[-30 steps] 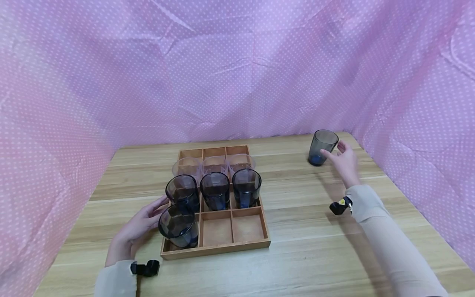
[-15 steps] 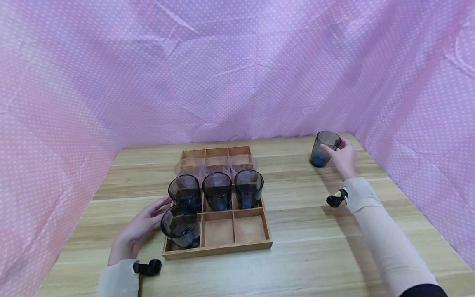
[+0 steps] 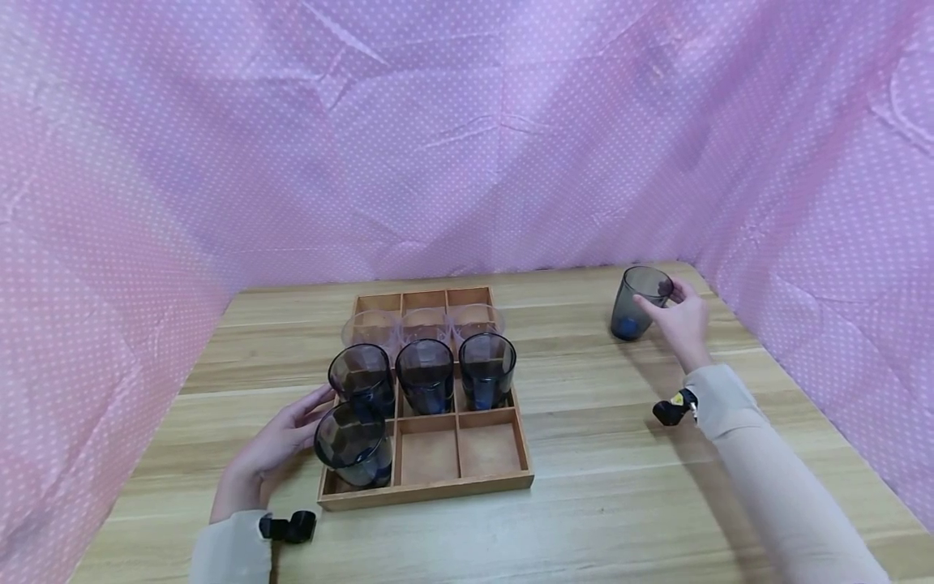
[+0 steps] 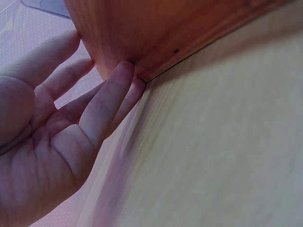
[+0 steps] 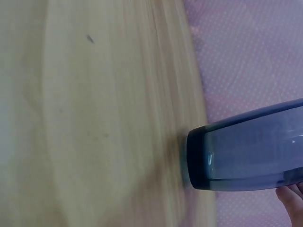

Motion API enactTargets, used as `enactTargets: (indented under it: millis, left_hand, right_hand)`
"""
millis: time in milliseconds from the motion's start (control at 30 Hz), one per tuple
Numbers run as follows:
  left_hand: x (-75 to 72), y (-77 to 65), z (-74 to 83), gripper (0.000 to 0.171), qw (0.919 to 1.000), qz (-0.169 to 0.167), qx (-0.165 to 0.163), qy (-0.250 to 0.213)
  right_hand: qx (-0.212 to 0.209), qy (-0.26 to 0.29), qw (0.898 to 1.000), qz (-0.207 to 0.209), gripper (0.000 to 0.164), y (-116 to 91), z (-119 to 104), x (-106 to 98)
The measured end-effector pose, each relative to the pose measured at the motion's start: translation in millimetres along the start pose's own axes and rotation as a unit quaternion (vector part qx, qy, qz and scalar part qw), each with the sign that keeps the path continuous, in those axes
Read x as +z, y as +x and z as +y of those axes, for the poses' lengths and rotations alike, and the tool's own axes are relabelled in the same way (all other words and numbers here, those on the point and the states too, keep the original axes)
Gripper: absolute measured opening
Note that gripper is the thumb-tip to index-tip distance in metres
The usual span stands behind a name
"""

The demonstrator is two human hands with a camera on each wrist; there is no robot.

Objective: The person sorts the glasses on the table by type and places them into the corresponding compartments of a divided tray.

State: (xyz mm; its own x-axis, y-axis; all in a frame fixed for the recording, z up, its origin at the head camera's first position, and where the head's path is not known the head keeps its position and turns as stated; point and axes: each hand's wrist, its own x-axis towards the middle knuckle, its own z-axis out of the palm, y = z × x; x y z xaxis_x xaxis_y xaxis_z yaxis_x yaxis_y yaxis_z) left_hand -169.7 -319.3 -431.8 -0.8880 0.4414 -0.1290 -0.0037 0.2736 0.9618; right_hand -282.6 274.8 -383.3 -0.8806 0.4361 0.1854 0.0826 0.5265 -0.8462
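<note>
At the far right of the table, my right hand (image 3: 682,318) holds a grey tinted glass (image 3: 633,312) near its rim, between thumb and fingers. The right wrist view shows the glass (image 5: 251,151) by the table edge; whether its base touches the wood I cannot tell. My left hand (image 3: 273,446) lies beside the wooden compartment tray (image 3: 467,487). In the left wrist view its extended fingertips touch the tray's side wall (image 4: 156,38). Three dark glasses (image 3: 425,377) fill the tray's middle row, and another dark glass (image 3: 353,454) stands in the front left compartment, leaning slightly.
Three clear cups (image 3: 422,326) stand in the tray's back row, partly hidden by the dark ones. Bare wooden tabletop (image 3: 569,438) stretches between the tray and my right arm. Pink dotted cloth (image 3: 467,146) hangs behind and along both sides.
The glass in my right hand has shifted slightly toward me over the last half second. My left hand, the tray and its glasses have kept their places.
</note>
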Motion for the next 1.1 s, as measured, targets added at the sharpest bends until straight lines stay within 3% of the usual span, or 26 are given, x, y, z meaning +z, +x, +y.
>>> enactTargets:
  millis: [233, 433, 767, 1000, 1100]
  left_hand:
    - [-0.1, -1.3, -0.4, 0.068, 1.0, 0.0, 0.001, -0.003]
    - [-0.7, -1.8, 0.7, 0.068, 1.0, 0.005, -0.004, 0.002]
    - [-2.3, -1.9, 2.1, 0.068, 0.9999, 0.002, 0.008, 0.01]
    - [-1.8, -1.8, 0.8, 0.068, 0.9999, -0.004, 0.01, 0.002]
    - [-1.1, -1.5, 0.5, 0.068, 0.9999, -0.003, 0.01, 0.001]
  right_hand:
    - [-0.042, 0.008, 0.999, -0.005, 0.062, -24.6, -11.1, -10.6]
    - [-0.097, 0.023, 0.994, -0.039, 0.062, -56.1, -24.7, -20.0]
    - [-0.175, 0.073, 0.976, -0.107, 0.058, -109.5, -43.6, -27.3]
    - [-0.207, 0.141, 0.957, -0.146, 0.058, -133.7, -54.8, -26.3]
    - [-0.213, 0.144, 0.954, -0.153, 0.058, -141.3, -58.7, -24.9]
